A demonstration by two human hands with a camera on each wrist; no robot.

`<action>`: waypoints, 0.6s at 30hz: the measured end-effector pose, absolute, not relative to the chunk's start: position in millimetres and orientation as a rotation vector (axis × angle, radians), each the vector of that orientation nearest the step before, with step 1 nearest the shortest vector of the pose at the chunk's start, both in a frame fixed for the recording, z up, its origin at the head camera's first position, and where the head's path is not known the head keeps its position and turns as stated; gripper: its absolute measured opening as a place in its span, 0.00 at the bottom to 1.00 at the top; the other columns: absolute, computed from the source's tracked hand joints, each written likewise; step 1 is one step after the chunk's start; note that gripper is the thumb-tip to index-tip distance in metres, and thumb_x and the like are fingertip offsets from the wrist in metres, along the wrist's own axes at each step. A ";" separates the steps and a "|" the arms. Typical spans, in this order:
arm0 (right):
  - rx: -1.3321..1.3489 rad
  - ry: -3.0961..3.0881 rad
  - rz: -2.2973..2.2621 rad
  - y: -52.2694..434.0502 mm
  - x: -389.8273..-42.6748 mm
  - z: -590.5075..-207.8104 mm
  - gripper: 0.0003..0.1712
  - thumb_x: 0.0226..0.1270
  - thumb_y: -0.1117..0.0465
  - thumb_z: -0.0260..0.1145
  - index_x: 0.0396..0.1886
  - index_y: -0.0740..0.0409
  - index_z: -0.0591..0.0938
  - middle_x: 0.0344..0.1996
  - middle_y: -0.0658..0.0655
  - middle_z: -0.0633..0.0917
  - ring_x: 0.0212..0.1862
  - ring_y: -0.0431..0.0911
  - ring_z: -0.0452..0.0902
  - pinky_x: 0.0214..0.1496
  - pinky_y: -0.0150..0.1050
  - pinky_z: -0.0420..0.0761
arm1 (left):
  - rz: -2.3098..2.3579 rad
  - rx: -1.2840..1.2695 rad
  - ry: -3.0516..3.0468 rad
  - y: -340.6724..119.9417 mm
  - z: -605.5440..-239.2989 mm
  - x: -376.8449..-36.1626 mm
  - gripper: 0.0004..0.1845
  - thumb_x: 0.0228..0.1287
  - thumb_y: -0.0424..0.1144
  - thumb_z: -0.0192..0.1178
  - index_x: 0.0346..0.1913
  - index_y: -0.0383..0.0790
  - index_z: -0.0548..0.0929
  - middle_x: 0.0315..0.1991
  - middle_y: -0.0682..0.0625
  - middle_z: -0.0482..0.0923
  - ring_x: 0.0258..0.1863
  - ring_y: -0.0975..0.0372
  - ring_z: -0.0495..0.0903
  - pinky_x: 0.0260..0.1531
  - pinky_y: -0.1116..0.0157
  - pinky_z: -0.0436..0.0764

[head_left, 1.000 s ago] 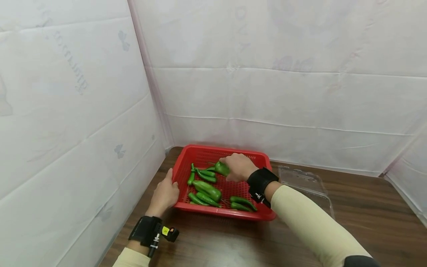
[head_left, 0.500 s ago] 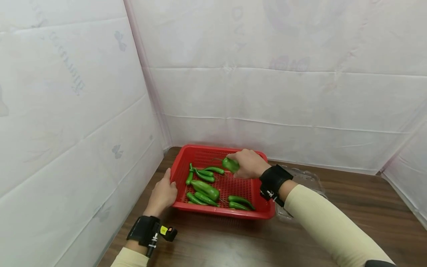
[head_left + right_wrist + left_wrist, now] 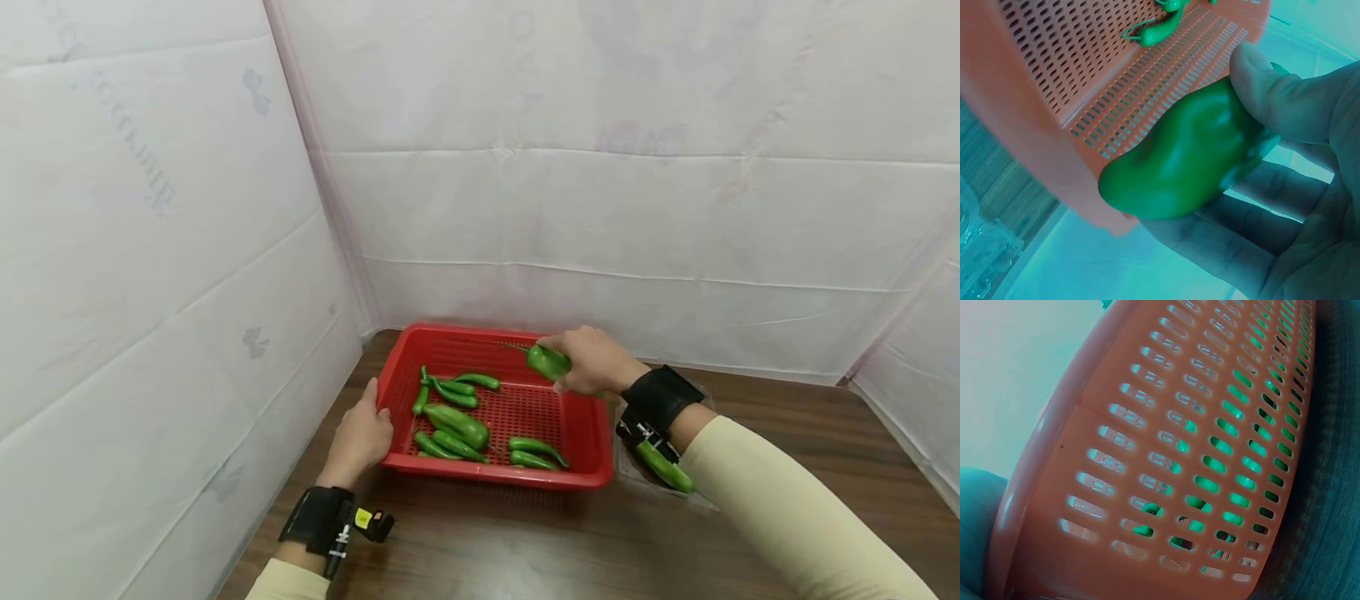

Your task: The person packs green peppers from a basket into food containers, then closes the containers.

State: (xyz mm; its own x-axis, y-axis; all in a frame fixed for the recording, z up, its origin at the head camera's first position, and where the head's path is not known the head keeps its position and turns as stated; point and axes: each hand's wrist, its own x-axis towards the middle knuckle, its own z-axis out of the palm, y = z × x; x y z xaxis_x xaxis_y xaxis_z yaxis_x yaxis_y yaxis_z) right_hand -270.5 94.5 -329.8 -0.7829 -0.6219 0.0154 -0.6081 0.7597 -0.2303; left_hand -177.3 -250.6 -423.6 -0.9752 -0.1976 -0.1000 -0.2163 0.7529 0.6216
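Note:
A red plastic basket point(image 3: 498, 472) with slotted walls holds several slim green chillies point(image 3: 457, 447) and one fat green pepper point(image 3: 454, 423) on its mesh floor. My left hand point(image 3: 361, 433) grips the basket's left rim; the left wrist view is filled by the slotted side. Above the basket's back right corner, my right hand point(image 3: 596, 360) holds another fat green pepper point(image 3: 1179, 156), thumb on one side and fingers on the other. Its thin stem points left in the head view, and its rounded end is free of the fingers.
Right of the basket lies a clear plastic container point(image 3: 630, 467), partly hidden by my right wrist, with a long green pepper point(image 3: 664, 467) in it. The brown wooden table point(image 3: 480, 542) meets white sheet walls point(image 3: 600, 217) at the back and sides.
My right hand has lifted the pepper off the basket's floor and carried it right, to over the right rim. My left hand has kept its place on the basket.

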 end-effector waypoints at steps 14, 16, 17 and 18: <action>-0.987 2.914 -0.346 116.0 -268.8 -327.3 0.41 0.53 0.59 0.83 0.69 0.57 0.81 0.38 0.53 0.87 0.36 0.46 0.71 0.41 0.41 0.72 | 1.031 -0.341 2.920 -251.3 -426.7 -179.5 0.37 0.81 0.36 0.45 0.84 0.33 0.42 0.71 0.24 0.69 0.65 0.36 0.77 0.59 0.37 0.77; -0.984 2.912 -0.357 119.3 -268.1 -326.6 0.40 0.54 0.59 0.83 0.69 0.58 0.81 0.36 0.53 0.86 0.35 0.46 0.71 0.40 0.40 0.72 | 1.031 -0.344 2.919 -250.8 -426.4 -179.4 0.37 0.81 0.36 0.45 0.84 0.33 0.42 0.71 0.24 0.69 0.66 0.35 0.76 0.60 0.36 0.76; -0.983 2.913 -0.359 121.0 -268.0 -326.3 0.40 0.54 0.59 0.83 0.69 0.58 0.81 0.35 0.53 0.86 0.35 0.46 0.71 0.40 0.40 0.72 | 1.030 -0.347 2.920 -250.7 -426.4 -179.4 0.37 0.81 0.36 0.45 0.84 0.33 0.42 0.71 0.25 0.69 0.66 0.35 0.76 0.60 0.36 0.76; -0.983 2.916 -0.360 122.9 -268.0 -326.1 0.40 0.54 0.59 0.83 0.69 0.58 0.81 0.36 0.53 0.86 0.35 0.46 0.72 0.39 0.40 0.72 | 1.033 -0.349 2.918 -250.8 -426.5 -179.4 0.37 0.81 0.37 0.45 0.84 0.33 0.42 0.72 0.25 0.69 0.66 0.36 0.76 0.60 0.36 0.76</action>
